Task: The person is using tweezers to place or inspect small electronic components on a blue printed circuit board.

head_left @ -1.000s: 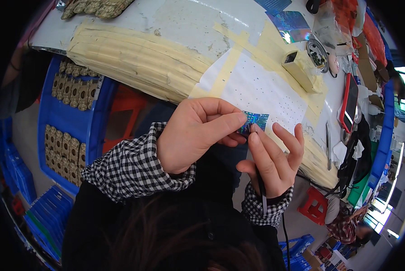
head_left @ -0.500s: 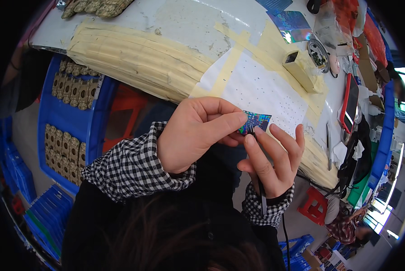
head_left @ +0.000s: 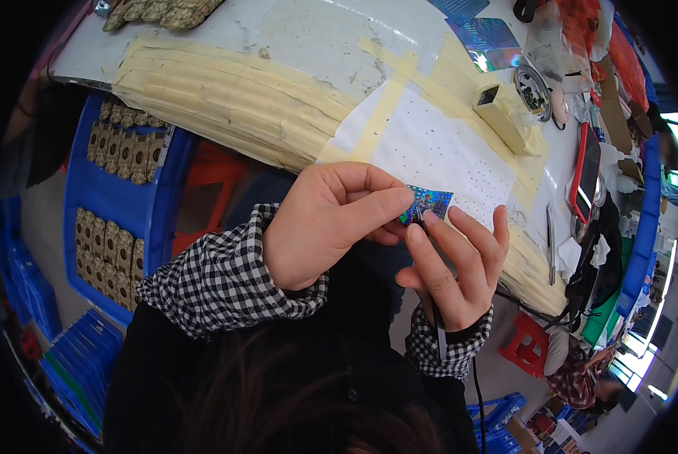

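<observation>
My left hand (head_left: 331, 216) is closed, pinching a small shiny blue-green holographic sheet (head_left: 433, 201) between thumb and fingers. My right hand (head_left: 454, 284) holds dark slim tweezers (head_left: 440, 342), whose rear end sticks out below the palm near the cuff. Their tips are at the lower edge of the sheet; whether they grip a piece of it is too small to tell. Beyond both hands lies white paper (head_left: 407, 140) dotted with tiny dark specks, fixed to the table with yellowish masking tape (head_left: 384, 113).
At left, a blue tray (head_left: 112, 195) carries rows of camouflage-patterned parts (head_left: 104, 246). Along the right lie a cream block (head_left: 505, 125), a round dish (head_left: 533, 92), a red-edged phone (head_left: 583, 170), and another pair of tweezers (head_left: 551, 244). More holographic sheets (head_left: 486, 41) lie at the back.
The holographic sheet has tilted slightly and its shine has shifted. My right fingers have moved a little to the left; my left hand has stayed in place.
</observation>
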The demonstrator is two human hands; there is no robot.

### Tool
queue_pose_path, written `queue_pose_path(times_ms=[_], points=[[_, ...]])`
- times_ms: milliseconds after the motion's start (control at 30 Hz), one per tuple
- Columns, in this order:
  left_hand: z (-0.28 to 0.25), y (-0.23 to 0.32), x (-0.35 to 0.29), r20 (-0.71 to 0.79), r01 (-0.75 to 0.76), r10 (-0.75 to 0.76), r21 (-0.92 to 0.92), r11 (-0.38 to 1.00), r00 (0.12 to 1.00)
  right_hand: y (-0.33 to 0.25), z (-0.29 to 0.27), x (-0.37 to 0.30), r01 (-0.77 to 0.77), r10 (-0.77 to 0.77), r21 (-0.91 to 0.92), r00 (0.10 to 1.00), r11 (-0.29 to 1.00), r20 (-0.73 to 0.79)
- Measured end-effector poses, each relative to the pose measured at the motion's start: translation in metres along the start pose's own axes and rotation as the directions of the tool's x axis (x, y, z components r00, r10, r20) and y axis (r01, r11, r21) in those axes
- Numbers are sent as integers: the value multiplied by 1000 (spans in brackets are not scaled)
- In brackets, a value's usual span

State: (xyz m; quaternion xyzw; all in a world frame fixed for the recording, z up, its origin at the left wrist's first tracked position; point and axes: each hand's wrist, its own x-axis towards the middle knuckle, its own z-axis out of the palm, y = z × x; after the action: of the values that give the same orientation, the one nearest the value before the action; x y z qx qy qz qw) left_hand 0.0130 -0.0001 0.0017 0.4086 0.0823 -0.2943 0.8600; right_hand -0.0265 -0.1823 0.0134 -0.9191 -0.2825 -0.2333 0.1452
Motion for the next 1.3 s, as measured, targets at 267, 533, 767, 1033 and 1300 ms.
queue_pose_path(times_ms=[267,533,767,1033,1300], points=[[-2,-2,1,13,-9,8,20,1000,1000,1,0,-1,21,-21,5,1000,1000,1],[-1,-2,1,13,-7,7,18,1000,1000,2,-2,-2,40,-39,64,999,997,-18],[-1,1,0,-3,17,-17,33,999,1000,20,-6,-1,-148,149,24,988,989,-49],[0,2,1,15,21,-22,41,999,1000,43,-4,4,-308,310,39,949,951,-64],[0,3,1,8,27,-28,56,998,1000,46,-7,15,-274,275,-29,961,961,28]])
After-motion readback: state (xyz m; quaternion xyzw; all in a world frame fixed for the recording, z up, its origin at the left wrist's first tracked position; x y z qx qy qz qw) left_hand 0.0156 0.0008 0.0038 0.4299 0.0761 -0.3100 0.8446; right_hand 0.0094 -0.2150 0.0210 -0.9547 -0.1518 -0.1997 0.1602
